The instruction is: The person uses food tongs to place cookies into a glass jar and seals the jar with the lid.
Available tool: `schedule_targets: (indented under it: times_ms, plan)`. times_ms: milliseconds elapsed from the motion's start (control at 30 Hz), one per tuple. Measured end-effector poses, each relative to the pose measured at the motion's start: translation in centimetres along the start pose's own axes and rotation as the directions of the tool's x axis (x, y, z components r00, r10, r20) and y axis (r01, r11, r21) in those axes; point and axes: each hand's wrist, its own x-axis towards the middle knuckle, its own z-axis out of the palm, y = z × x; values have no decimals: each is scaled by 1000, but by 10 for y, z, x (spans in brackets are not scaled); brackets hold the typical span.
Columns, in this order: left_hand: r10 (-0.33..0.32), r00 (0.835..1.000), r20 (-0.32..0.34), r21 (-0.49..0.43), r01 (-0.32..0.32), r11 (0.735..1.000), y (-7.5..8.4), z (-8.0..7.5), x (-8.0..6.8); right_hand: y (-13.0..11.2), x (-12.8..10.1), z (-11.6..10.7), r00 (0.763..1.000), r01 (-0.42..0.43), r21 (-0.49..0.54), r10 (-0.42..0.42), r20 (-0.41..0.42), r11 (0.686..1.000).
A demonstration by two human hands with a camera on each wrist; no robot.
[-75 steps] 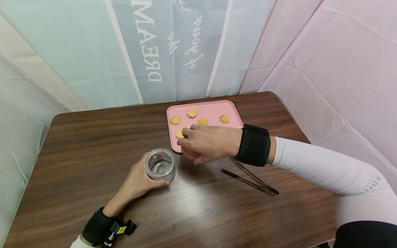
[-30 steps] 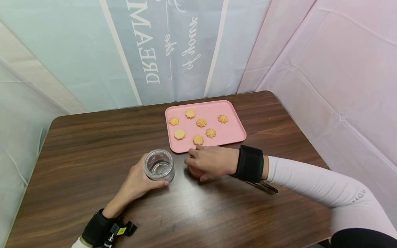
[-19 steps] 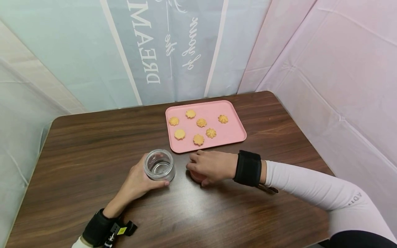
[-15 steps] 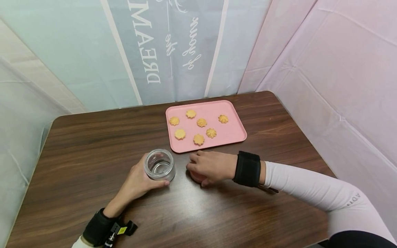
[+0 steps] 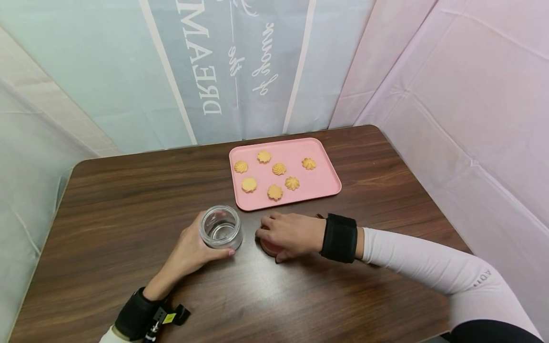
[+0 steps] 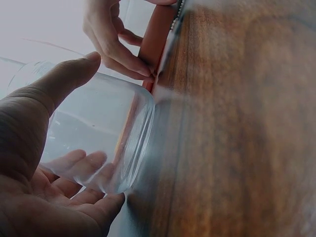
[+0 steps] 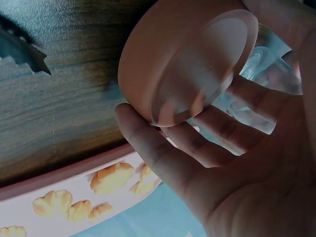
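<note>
Pale printed curtains (image 5: 107,71) stand behind your brown worktop (image 5: 128,214) across the upper frame. Near centre, your left hand (image 5: 193,245) has its grip curled round an upright glass jar (image 5: 220,227), probably to steady it. Just right of that, your right hand (image 5: 293,233) grasps a reddish lid (image 5: 270,248) round its rim, a hold that suits something low and round; it seems to rest on the worktop. Above, the pink tray's (image 5: 321,181) raised edge likely keeps the scattered cookies (image 5: 275,192) contained, and leaves you little room upward. Lower centre offers more space. Mind the tongs (image 7: 19,47), upper left in the right wrist view, mostly hidden by your forearm from the head camera.
</note>
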Motion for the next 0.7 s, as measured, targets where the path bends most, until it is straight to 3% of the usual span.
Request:
schedule_targets:
  times_ms: [700]
  plan:
    - [-5, 1000, 16, 8, 4, 1000, 0, 1, 0, -3, -7, 19, 993, 2, 23, 1, -119, 1000]
